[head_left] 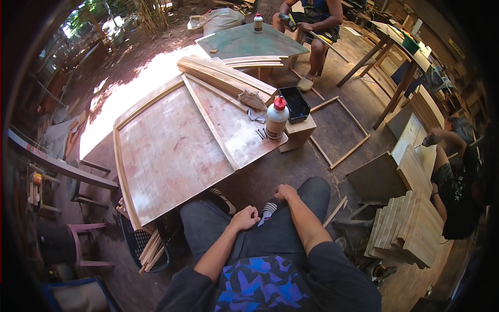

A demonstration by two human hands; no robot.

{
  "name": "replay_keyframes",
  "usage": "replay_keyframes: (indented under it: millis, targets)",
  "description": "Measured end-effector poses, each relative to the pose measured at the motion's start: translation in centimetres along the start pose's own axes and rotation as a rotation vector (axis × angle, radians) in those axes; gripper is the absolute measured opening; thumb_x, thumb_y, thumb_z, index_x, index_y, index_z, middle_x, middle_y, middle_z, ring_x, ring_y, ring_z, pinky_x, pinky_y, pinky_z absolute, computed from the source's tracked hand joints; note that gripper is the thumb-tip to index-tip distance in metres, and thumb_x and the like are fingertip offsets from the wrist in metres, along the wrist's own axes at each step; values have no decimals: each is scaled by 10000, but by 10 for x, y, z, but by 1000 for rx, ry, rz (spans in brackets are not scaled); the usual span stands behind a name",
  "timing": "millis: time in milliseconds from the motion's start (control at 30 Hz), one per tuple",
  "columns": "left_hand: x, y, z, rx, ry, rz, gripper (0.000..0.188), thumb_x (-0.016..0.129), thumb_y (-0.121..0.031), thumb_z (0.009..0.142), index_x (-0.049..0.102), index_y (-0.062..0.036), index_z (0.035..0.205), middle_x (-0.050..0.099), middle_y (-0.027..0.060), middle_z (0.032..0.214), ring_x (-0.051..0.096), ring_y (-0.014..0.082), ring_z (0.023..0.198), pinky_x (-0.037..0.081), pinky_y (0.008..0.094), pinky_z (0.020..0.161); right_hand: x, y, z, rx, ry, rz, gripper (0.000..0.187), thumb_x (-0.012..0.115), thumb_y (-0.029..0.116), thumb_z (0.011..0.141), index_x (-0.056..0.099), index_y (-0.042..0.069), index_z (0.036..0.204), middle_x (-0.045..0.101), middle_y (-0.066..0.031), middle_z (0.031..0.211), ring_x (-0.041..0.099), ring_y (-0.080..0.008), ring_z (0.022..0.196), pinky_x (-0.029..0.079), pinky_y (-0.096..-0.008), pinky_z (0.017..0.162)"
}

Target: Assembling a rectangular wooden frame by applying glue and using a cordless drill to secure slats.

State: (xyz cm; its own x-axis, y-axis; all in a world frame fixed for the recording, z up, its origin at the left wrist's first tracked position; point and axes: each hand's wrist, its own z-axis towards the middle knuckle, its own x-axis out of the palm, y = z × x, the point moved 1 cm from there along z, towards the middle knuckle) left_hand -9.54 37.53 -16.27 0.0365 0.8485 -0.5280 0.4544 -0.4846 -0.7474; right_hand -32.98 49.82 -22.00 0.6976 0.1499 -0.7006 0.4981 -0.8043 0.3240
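Both my hands rest over my lap at the near edge of a low worktable. My left hand is loosely closed above my left thigh, and nothing shows in it. Against the inside of my right knee, my right hand has its fingers curled down; no object sticks out of them. The worktable's wooden top carries a thin wooden strip across it and edge strips on the left. A white glue bottle with a red cap stands at its right corner, beside several small dark screws.
Wooden beams lie along the table's far side, by a black tray. A wooden frame lies on the floor. Stacked boards stand right, near a person. Another person sits beyond. A basket holds wood strips.
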Motion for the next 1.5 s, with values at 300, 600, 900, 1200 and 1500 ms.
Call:
replay_keyframes:
  millis: [300,600,900,1200,1500]
  targets:
    - [-6,-15,-8,-115,86,45,301,770,-365,826,666,-82,822,707,110,752,693,272,751,505,408,678,2,0,1,13,-17,-24,367,617,243,771,773,190,1100,756,-130,1016,714,-332,997,556,-422,901]
    - [-7,-17,-10,-68,44,61,348,695,-406,884,656,-71,797,685,150,739,683,323,744,503,429,675,2,-1,2,11,-23,-5,368,628,251,759,773,170,1087,745,-149,1061,703,-354,1021,550,-439,911]
    - [-11,-22,-12,-29,18,148,571,581,-573,929,726,-50,753,677,197,710,685,408,763,517,495,707,0,1,-1,14,-20,10,359,638,260,756,774,161,1073,743,-158,1059,702,-355,1026,547,-439,913]
    - [-3,-6,-6,-94,-31,99,482,608,-527,924,724,-68,833,701,168,755,705,350,778,528,452,716,-1,2,-4,1,5,0,384,645,287,756,769,170,1100,732,-160,1104,691,-353,1055,542,-437,928]
    - [1,4,-6,-148,34,71,366,632,-475,919,720,-120,931,739,96,824,718,286,840,534,421,763,-4,9,-10,2,28,-17,377,634,279,776,768,187,1116,723,-150,1145,681,-349,1082,535,-434,953]
